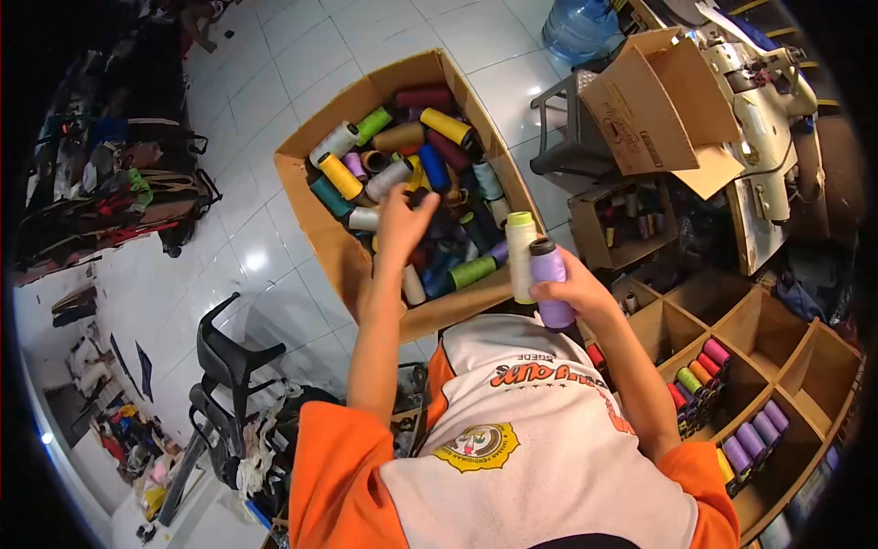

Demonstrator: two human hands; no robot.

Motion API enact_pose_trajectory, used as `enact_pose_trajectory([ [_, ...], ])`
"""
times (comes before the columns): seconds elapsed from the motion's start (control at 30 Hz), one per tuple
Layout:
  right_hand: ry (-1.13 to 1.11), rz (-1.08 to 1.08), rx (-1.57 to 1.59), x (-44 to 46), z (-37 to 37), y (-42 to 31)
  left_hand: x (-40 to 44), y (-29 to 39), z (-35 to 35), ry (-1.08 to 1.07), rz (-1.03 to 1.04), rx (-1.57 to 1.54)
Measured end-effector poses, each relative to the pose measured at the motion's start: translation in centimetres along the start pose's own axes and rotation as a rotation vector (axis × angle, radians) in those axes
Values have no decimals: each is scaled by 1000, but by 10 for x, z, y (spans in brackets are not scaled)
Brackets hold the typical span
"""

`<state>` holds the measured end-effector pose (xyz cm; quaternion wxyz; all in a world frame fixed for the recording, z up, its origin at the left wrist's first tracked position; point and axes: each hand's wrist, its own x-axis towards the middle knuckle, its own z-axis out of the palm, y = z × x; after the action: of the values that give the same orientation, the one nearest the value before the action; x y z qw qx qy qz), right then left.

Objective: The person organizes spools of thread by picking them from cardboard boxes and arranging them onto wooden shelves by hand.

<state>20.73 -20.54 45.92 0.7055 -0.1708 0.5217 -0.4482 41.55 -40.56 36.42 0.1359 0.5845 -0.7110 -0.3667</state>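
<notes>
A large cardboard box (448, 311) stands on the tiled floor (274, 101), filled with a jumble of thread spools in many colours. The left grip (402, 222) reaches down into it, fingers bunched and bent near the middle of the heap. The fingers are at a small dark spool end (419, 197), right beside a grey spool (389, 179); I cannot tell whether they are closed on it or only touching it. A yellow spool (340, 176) lies to the left of that spot, a blue spool (433, 169) to the right, and a green spool (472, 272) rests nearer the person's body.

The right grip (583, 288) is closed around a purple spool (551, 270), held nearly upright just outside the box's near right corner, with the thumb across its front. A cream spool (519, 256) with a yellow-green top stands against it, apparently carried in the same hand.

Beside the right forearm is a wooden rack (800, 366) divided into compartments. One contains a group of lilac spools (750, 444); its neighbour contains pink, orange and green ones. Farther off, an open carton (640, 114) sits on a dark stool (562, 128), near a sewing machine (759, 137).
</notes>
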Motion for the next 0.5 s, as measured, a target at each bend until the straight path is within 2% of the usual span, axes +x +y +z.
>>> enact_pose_trajectory([
  [0.07,22,-10,30,-5,-2,-6,37,-35,32,8,-185,198],
  [0.13,104,26,-11,-13,-14,-7,55,-53,70,-317,-257,334],
  [0.2,169,-22,-16,-22,-23,-3,39,-70,113,-81,-252,334],
  [0.27,231,-109,-5,-29,-28,0,35,-38,109,-27,-477,98],
  [0.37,283,-66,49,-42,-36,4,36,-42,117,119,-525,-32],
  [0.47,316,-49,60,-47,-48,15,32,-49,89,284,29,101],
  [0.5,330,-29,71,-49,-48,17,35,-43,74,242,52,110],
])
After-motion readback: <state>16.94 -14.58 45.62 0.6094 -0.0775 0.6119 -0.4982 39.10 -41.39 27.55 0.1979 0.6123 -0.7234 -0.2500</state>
